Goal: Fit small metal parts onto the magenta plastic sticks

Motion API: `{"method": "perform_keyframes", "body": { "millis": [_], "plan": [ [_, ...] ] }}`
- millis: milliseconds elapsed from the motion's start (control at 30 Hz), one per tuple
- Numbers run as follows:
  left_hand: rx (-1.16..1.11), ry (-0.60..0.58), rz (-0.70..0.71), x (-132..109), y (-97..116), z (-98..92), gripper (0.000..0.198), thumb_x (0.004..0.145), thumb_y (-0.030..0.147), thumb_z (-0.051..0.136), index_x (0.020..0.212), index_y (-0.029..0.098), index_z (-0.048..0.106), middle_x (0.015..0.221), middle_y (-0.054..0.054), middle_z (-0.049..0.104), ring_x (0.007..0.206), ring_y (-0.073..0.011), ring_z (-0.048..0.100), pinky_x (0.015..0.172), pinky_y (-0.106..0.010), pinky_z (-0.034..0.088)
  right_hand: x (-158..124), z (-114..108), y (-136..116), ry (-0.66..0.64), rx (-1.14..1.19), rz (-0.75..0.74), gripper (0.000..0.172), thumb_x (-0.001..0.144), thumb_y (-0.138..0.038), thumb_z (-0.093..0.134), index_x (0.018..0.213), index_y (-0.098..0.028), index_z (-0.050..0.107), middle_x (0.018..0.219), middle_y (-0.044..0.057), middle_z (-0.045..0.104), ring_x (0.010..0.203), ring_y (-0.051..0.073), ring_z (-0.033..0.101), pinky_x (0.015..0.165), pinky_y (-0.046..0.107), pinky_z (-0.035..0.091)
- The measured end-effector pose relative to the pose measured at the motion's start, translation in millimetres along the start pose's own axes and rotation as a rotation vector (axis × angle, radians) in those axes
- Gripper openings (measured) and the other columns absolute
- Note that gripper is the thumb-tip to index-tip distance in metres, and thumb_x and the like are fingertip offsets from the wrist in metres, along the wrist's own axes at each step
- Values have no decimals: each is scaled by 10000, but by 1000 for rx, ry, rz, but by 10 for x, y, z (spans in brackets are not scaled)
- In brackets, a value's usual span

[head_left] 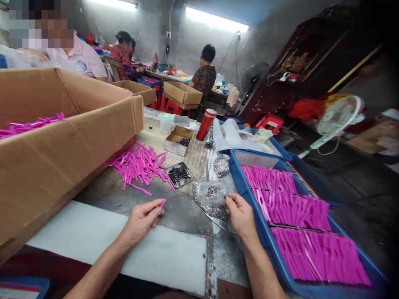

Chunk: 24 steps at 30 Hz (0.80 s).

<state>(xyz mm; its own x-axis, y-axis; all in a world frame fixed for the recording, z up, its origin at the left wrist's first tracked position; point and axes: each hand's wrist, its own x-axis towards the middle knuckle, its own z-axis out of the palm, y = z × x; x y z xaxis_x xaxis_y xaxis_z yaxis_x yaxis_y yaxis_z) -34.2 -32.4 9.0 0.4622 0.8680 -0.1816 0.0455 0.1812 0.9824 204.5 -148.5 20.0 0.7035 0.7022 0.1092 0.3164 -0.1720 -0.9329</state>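
My left hand (144, 219) is closed in a pinch above the white board (174, 245), with the tip of a slim pink plastic piece (163, 202) showing between thumb and forefinger. To the right, my right hand (240, 216) pinches beside a clear plastic bag (215, 192); a tiny dark bit shows at its fingertips, too small to name. Under and around that bag lie many small metal parts (220, 212). Loose pink pieces (140, 166) form a pile beyond my left hand. Next to the pile, a shallow metal tray (189, 179) holds small black parts (179, 174).
A large cardboard box (68, 166) with pink pieces stands left. At right, a blue tray (264, 236) holds three rows of pink pieces. Farther back are a small box (175, 148), a lidded tub (166, 126) and a red flask (205, 125). Several people sit beyond.
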Motion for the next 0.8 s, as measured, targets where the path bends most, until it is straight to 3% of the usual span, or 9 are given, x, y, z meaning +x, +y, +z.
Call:
{"method": "perform_keyframes", "body": {
  "millis": [267,467,567,667,800],
  "plan": [
    [5,-18,-18,37,-28,-3,398,574,294,624,912,85,648,566,-46,630,349,-55,406,311,-163,303,-88,-75,-9,-12,-183,-21,224,728,-363,422,658,-166,502,520,-36,433,482,119,386,460,217,292],
    [18,-15,8,41,-49,-18,405,570,323,636,903,92,654,578,-46,628,355,-59,407,325,-173,328,71,21,-124,-39,-410,-200,221,743,-289,394,729,-149,564,670,28,568,636,161,509,588,243,372],
    [23,-16,10,38,-50,-19,411,580,324,632,920,94,646,586,-45,627,358,-57,407,324,-170,319,206,122,-202,-158,-698,-305,238,752,-205,366,773,-146,596,765,58,601,737,163,539,674,241,382],
    [31,-14,7,35,-34,-9,412,581,329,629,918,92,647,573,-42,621,354,-55,402,318,-168,303,336,225,-232,-298,-997,-278,250,738,-150,374,740,-166,624,779,68,626,752,168,557,666,238,384],
    [27,-7,8,38,-11,7,405,569,329,636,899,95,657,545,-41,620,350,-58,403,310,-166,290,454,332,-207,-347,-1102,-206,223,683,-124,427,662,-159,646,695,100,648,673,192,581,587,248,384]
  ]
}}
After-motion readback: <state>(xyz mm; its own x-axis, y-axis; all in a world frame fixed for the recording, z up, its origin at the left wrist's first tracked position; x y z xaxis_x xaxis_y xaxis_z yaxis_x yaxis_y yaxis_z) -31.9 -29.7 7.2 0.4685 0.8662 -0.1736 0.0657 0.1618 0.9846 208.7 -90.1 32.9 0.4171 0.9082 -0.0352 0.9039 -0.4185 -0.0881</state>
